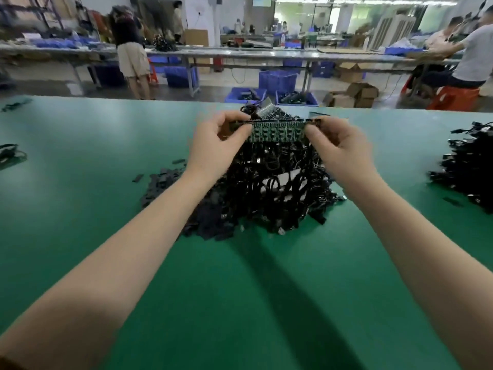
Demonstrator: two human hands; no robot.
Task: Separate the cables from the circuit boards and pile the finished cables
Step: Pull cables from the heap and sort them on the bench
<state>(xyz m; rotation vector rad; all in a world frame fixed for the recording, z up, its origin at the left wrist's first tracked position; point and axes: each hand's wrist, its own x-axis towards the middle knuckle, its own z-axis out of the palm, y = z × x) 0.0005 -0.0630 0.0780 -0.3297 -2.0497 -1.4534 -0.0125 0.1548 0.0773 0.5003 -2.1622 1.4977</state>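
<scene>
A long green circuit board is held up over the green table, with many black cables hanging from its lower edge in a tangled curtain. My left hand pinches the board's left end between thumb and fingers. At the right end, my right hand pinches it the same way. The cables' lower ends lie on a heap of black cables and parts on the table. Behind the board, more boards and cables are stacked. A separate pile of black cables sits at the far right.
Small black pieces are scattered left of the heap. A few cables lie at the table's left edge. The green table spreads wide in front of me. Beyond its far edge stand blue bins, workbenches and several people.
</scene>
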